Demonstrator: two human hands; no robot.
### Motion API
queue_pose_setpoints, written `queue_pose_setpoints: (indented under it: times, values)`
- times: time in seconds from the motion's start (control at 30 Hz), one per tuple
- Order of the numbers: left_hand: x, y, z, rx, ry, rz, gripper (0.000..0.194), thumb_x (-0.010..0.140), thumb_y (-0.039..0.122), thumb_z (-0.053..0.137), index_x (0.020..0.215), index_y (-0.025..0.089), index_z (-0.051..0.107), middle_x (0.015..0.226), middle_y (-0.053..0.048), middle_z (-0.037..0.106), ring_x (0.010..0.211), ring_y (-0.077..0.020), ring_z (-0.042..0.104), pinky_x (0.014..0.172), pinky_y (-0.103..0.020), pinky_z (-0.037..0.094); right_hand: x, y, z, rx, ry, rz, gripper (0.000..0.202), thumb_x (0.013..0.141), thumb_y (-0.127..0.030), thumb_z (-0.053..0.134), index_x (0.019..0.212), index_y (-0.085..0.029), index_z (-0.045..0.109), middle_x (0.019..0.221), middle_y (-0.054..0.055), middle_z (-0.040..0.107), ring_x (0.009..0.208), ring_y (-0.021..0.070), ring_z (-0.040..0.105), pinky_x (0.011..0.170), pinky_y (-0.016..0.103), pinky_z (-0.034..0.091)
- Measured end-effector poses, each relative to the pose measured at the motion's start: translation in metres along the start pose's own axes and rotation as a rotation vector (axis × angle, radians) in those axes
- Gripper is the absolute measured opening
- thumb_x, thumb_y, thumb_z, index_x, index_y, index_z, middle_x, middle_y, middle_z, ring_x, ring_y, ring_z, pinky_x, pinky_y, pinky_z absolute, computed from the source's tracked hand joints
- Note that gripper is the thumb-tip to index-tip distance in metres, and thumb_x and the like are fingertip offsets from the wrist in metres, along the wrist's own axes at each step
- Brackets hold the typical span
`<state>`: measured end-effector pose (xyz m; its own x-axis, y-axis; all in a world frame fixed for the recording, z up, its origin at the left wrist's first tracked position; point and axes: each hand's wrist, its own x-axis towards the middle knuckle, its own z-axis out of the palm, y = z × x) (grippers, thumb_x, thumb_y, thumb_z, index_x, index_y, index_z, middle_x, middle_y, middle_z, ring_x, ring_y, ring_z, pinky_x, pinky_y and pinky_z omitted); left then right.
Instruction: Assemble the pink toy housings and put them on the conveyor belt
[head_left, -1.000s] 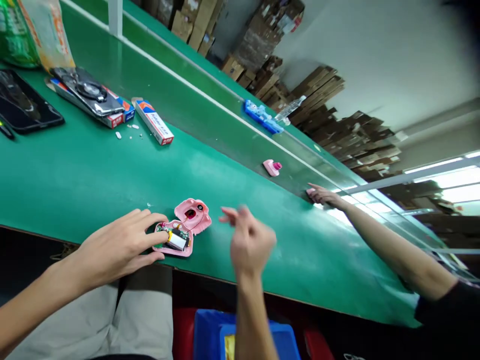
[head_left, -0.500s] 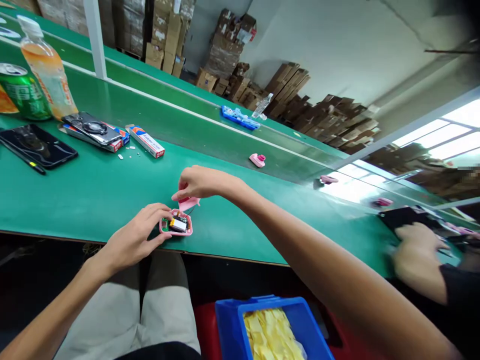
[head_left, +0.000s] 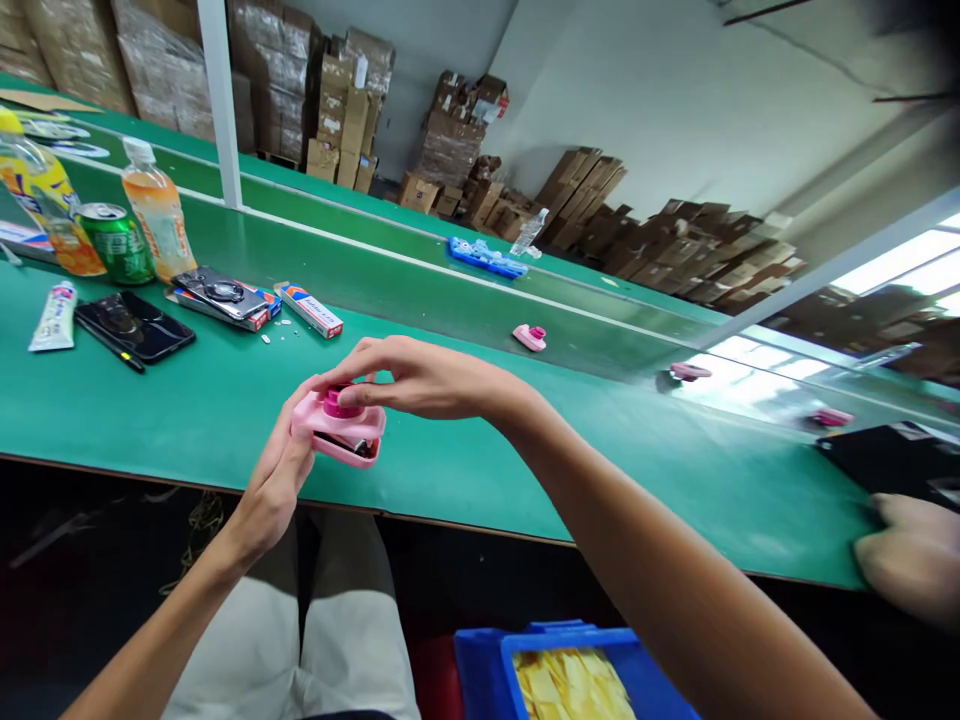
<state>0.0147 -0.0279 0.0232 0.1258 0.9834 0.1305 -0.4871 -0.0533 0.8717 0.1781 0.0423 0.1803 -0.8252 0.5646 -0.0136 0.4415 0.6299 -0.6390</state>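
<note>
Now both hands [head_left: 360,400] closing pink shell [head_left: 339,425]

Green desk [head_left: 187,410], long, runs away right. Far left on it: yellow bottle [head_left: 30,190], green can [head_left: 118,243], orange bottle [head_left: 158,220], white tube [head_left: 54,317], black phone [head_left: 135,326], second phone [head_left: 223,292] atop flat boxes, small carton [head_left: 309,309]. Farther along: pink part [head_left: 529,336], blue piece [head_left: 486,258].
</note>
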Motion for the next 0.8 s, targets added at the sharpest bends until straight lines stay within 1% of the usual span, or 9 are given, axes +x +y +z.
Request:
queue_pose_setpoints:
  times: [0.03, 0.1, 0.17, 0.2, 0.27, 0.43, 0.6, 0.7, 0.8]
  values:
    - [0.001, 0.003, 0.005, -0.052, 0.019, 0.019, 0.046, 0.102, 0.049, 0.052, 0.143, 0.029, 0.05, 0.15, -0.005, 0.054, 0.14, -0.0242, 0.051, 0.117, -0.037, 0.043, 0.001, -0.003, 0.0, 0.003, 0.049, 0.015, 0.022, 0.095, -0.021, 0.064, 0.114, -0.026, 0.075, 0.112, -0.003, 0.075, 0.1, 0.0122, 0.065, 0.086, 0.023, 0.049]
    - [0.004, 0.009, 0.014, -0.153, 0.054, 0.076, 0.043, 0.103, 0.047, 0.051, 0.139, 0.025, 0.054, 0.142, -0.008, 0.062, 0.128, -0.025, 0.062, 0.112, -0.041, 0.049, -0.004, -0.007, 0.009, -0.054, 0.312, 0.111, 0.015, 0.094, -0.027, 0.067, 0.103, -0.022, 0.078, 0.102, -0.002, 0.076, 0.092, 0.0134, 0.066, 0.079, 0.023, 0.048]
    - [0.006, 0.014, 0.023, -0.238, 0.078, 0.118, 0.041, 0.104, 0.045, 0.048, 0.136, 0.021, 0.056, 0.136, -0.011, 0.065, 0.117, -0.0249, 0.068, 0.106, -0.044, 0.053, -0.015, -0.01, 0.029, -0.122, 0.617, 0.25, 0.033, 0.098, -0.042, 0.06, 0.087, -0.017, 0.079, 0.078, 0.0, 0.073, 0.074, 0.0141, 0.064, 0.068, 0.024, 0.045]
    - [0.006, 0.015, 0.027, -0.266, 0.086, 0.122, 0.04, 0.104, 0.044, 0.047, 0.135, 0.02, 0.056, 0.136, -0.011, 0.065, 0.116, -0.0244, 0.068, 0.105, -0.044, 0.054, -0.021, -0.009, 0.041, -0.126, 0.711, 0.297, 0.044, 0.099, -0.049, 0.055, 0.082, -0.016, 0.078, 0.07, 0.0, 0.069, 0.068, 0.0143, 0.062, 0.064, 0.025, 0.044]
    - [0.006, 0.016, 0.033, -0.295, 0.099, 0.103, 0.038, 0.104, 0.043, 0.049, 0.134, 0.021, 0.056, 0.141, -0.011, 0.062, 0.121, -0.0236, 0.065, 0.107, -0.043, 0.052, -0.032, -0.007, 0.065, -0.081, 0.773, 0.3, 0.047, 0.099, -0.054, 0.052, 0.085, -0.018, 0.079, 0.07, 0.001, 0.069, 0.068, 0.0155, 0.062, 0.064, 0.027, 0.045]
    - [0.005, 0.0, 0.042, -0.262, 0.172, 0.074, 0.042, 0.099, 0.048, 0.057, 0.132, 0.022, 0.052, 0.138, -0.011, 0.063, 0.123, -0.023, 0.063, 0.108, -0.039, 0.049, -0.031, 0.006, 0.111, 0.08, 0.857, 0.149, 0.022, 0.094, -0.038, 0.066, 0.102, -0.021, 0.076, 0.101, 0.005, 0.074, 0.09, 0.0169, 0.067, 0.079, 0.028, 0.054]
    - [0.011, -0.02, 0.049, -0.145, 0.337, 0.134, 0.05, 0.099, 0.058, 0.051, 0.137, 0.025, 0.045, 0.128, -0.007, 0.065, 0.11, -0.018, 0.068, 0.094, -0.029, 0.053, -0.02, 0.023, 0.141, 0.098, 1.138, 0.201, 0.025, 0.095, -0.037, 0.064, 0.109, -0.019, 0.075, 0.118, 0.012, 0.07, 0.103, 0.021, 0.069, 0.085, 0.032, 0.059]
    - [0.013, -0.025, 0.05, -0.042, 0.348, 0.151, 0.06, 0.095, 0.063, 0.055, 0.139, 0.025, 0.04, 0.131, -0.01, 0.06, 0.11, -0.0197, 0.066, 0.093, -0.029, 0.053, -0.02, 0.032, 0.154, 0.072, 1.19, 0.224, 0.025, 0.095, -0.037, 0.063, 0.108, -0.018, 0.074, 0.12, 0.014, 0.069, 0.108, 0.023, 0.068, 0.089, 0.036, 0.059]
    - [0.011, -0.027, 0.051, -0.031, 0.344, 0.134, 0.057, 0.095, 0.059, 0.057, 0.138, 0.026, 0.04, 0.131, -0.009, 0.057, 0.108, -0.0189, 0.066, 0.091, -0.028, 0.054, -0.021, 0.039, 0.164, 0.039, 1.247, 0.225, 0.027, 0.094, -0.041, 0.064, 0.101, -0.016, 0.073, 0.125, 0.017, 0.067, 0.113, 0.0256, 0.067, 0.091, 0.038, 0.059]
